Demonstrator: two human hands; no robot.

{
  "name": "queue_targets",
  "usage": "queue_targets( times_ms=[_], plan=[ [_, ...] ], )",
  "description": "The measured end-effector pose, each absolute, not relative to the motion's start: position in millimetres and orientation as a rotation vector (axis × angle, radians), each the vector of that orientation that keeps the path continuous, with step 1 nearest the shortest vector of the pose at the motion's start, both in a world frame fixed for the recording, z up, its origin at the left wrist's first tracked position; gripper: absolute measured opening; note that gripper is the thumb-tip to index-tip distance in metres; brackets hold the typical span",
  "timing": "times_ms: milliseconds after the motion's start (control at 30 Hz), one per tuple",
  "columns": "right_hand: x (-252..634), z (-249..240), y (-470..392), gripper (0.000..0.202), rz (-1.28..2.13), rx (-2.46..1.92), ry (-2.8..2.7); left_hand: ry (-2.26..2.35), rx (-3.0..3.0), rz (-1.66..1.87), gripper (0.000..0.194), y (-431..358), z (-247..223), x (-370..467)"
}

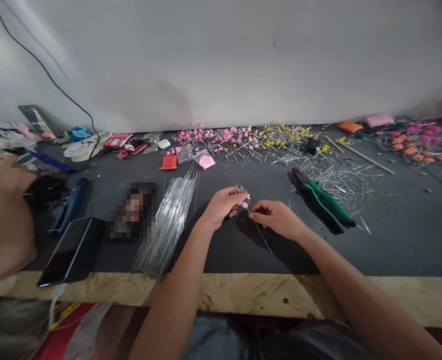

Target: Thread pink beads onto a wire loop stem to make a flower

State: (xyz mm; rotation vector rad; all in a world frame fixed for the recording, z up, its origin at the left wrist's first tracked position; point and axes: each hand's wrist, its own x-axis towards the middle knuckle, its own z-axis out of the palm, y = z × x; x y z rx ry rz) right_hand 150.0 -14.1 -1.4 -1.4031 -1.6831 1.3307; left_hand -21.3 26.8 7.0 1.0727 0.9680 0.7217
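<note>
In the middle of the dark worktop, my left hand (223, 206) pinches a wire loop with pink beads (245, 204) between thumb and fingers. My right hand (275, 216) is closed on the twisted wire stem just below the pink beads. The stem's loose tail (264, 239) runs down and to the right over the table. Left of my left hand lies a thick bundle of straight silver wires (170, 220). Green-handled pliers (320, 200) rest to the right of my right hand, beside a heap of loose cut wires (341, 181).
Pink-headed wire stems (213, 137) and yellow-headed ones (284, 134) lie along the wall. Orange and magenta pieces (419, 142) sit far right, near a thin stick (369, 159). A phone (70, 252) and a blue tool (69, 206) lie left, near another person's hand (8, 177).
</note>
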Motion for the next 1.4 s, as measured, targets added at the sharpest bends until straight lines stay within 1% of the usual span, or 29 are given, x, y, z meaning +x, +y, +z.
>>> queue_targets(
  times_ms=[133,367,633,700,767,833,933,1033,1167,1400],
  plan=[
    [147,-1,-16,0.018,1.21,-1.431,-1.698,0.973,1.077,0.735,0.021,28,4,-21],
    [143,-2,-18,0.019,1.124,-1.503,-1.689,0.96,1.075,0.732,0.023,29,4,-21],
    [140,-2,-19,0.022,1.116,-1.531,-1.631,0.945,1.019,0.774,0.03,28,3,-20],
    [140,-3,-19,0.023,1.083,-1.542,-1.613,0.935,0.943,0.861,0.03,30,0,-20],
    [140,-4,-19,0.023,1.027,-1.57,-1.601,0.946,0.826,1.038,0.028,35,-4,-21],
    [139,-5,-17,0.024,0.96,-1.636,-1.599,0.972,0.687,1.226,0.02,40,-7,-23],
    [137,-5,-13,0.024,0.861,-1.746,-1.626,1.024,0.597,1.374,0.008,47,-12,-26],
    [133,-5,-9,0.022,0.786,-1.804,-1.676,1.076,0.655,1.402,0.016,47,-14,-28],
    [126,-4,-8,0.021,0.703,-1.896,-1.719,1.096,0.688,1.359,0.014,46,-14,-26],
    [117,0,-4,0.023,0.629,-2.029,-1.809,1.108,0.725,1.373,0.018,46,-14,-27]
  ],
)
